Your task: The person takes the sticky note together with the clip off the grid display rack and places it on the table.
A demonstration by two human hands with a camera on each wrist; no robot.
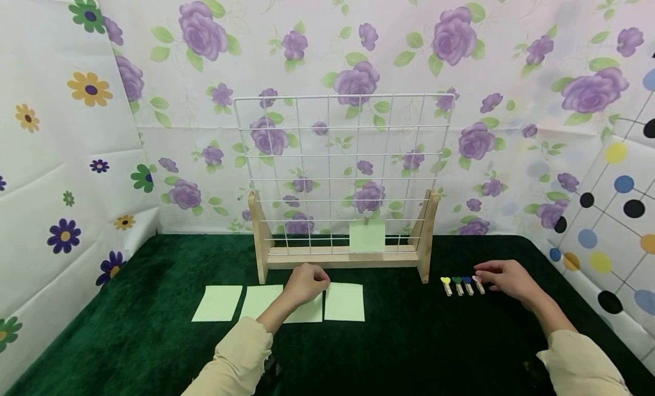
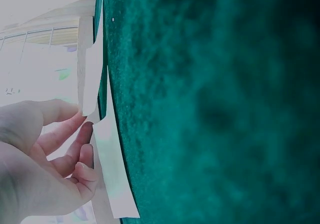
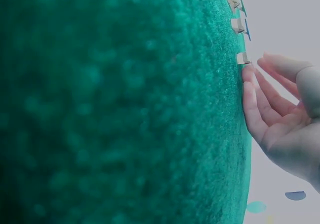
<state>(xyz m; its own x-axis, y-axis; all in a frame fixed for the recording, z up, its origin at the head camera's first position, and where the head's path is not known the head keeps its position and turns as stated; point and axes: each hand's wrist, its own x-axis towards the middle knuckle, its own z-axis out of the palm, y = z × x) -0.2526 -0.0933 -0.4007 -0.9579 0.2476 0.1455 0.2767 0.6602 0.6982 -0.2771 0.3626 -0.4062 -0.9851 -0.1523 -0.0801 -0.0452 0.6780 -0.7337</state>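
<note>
- Nearest, on the green velvet cloth [image 1: 409, 350], the left hand [image 1: 306, 283] rests with fingers curled on the third pale green paper square [image 1: 307, 312] in a row of four; the left wrist view shows its fingertips [image 2: 85, 134] lifting that sheet's edge, so it looks pinched rather than fully raised.
- To the right, the right hand [image 1: 504, 278] lies with fingers fairly straight, tips touching the pink heart clothespin [image 1: 478, 284], last in a row of four small pegs; it grips nothing yet.
- Further back, the white wire grid [image 1: 340, 169] in its wooden stand [image 1: 343, 257] carries one green paper [image 1: 367, 236] clipped low down.
- By my judgement, one sheet is hung; four sheets and four pegs remain.
</note>
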